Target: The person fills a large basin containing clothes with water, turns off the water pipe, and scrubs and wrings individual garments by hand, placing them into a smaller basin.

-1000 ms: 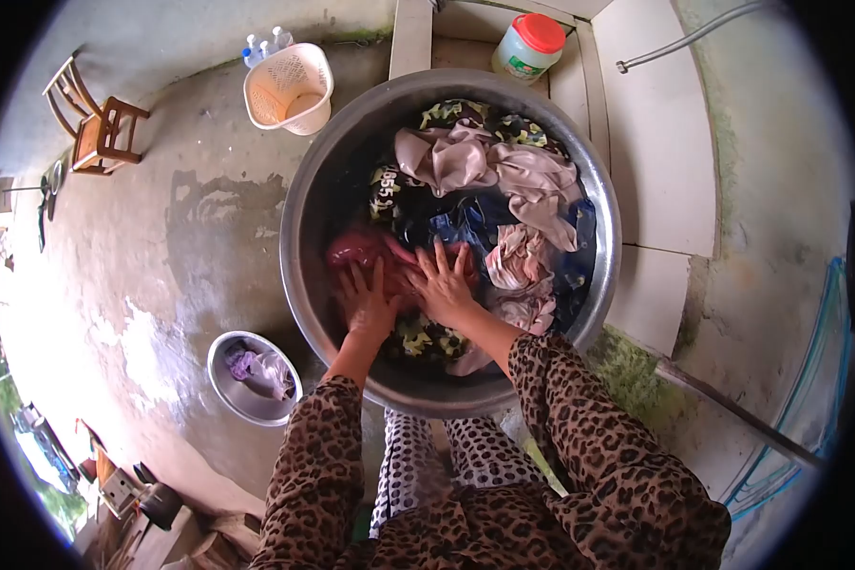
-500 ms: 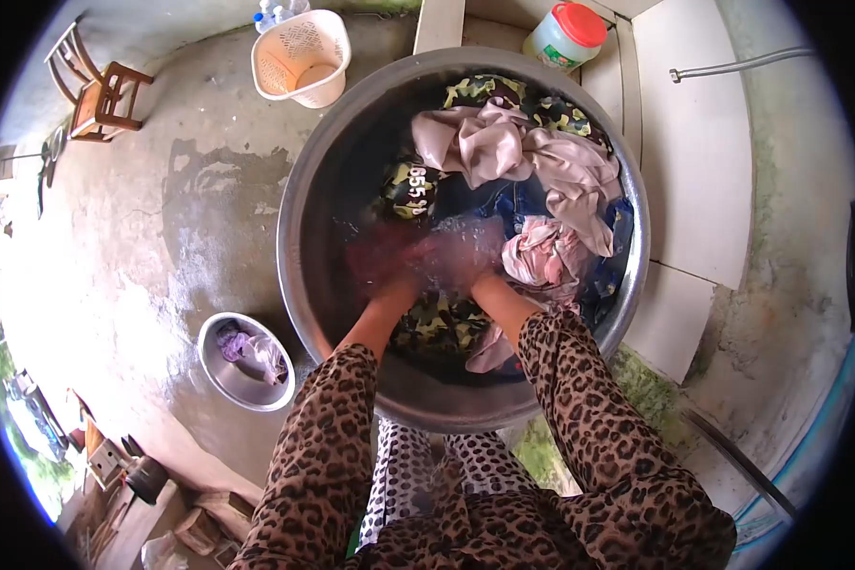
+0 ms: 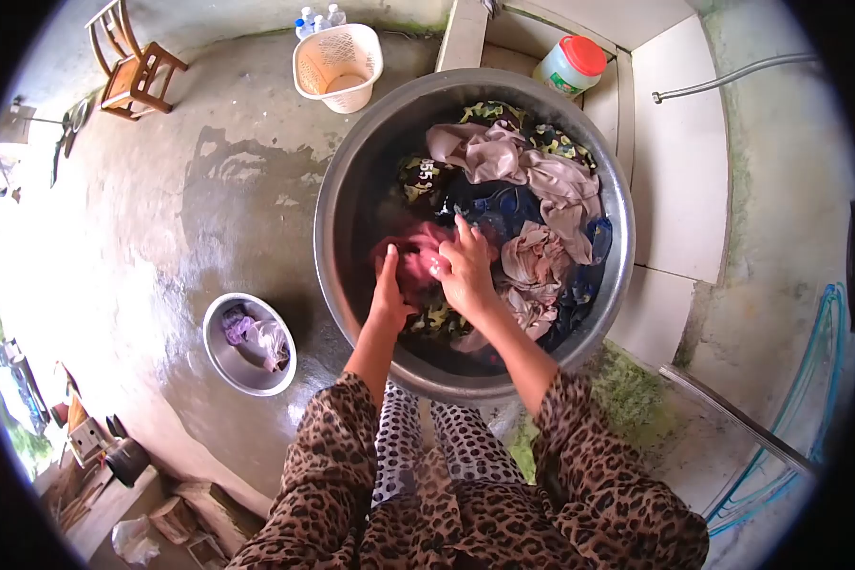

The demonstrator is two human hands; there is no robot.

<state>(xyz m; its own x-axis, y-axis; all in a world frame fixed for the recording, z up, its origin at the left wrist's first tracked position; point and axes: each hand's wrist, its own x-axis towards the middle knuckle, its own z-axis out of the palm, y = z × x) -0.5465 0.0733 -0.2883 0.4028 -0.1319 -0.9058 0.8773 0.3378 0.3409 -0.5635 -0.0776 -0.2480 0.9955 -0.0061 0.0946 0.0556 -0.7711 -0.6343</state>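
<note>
A large metal basin holds dark water and a heap of wet clothes. Dark red cloth lies bunched between my two hands, at the left of the basin. My right hand grips the cloth's right side, its index finger sticking out. Against the cloth's left edge is my left hand, fingers stretched and thumb apart. Around them are camouflage-print cloth, beige satiny cloth, a pale pink crumpled garment and dark blue denim. Part of the red cloth is hidden by my right hand.
A small metal bowl with lilac cloth stands on the wet floor at left. Beyond the basin are a perforated plastic basket and a red-lidded tub. A wooden chair stands far left; a blue hose lies right.
Both hands have risen out of the splashing water with the red cloth, which now shows between them. The view has shifted slightly, and the splash has settled.
</note>
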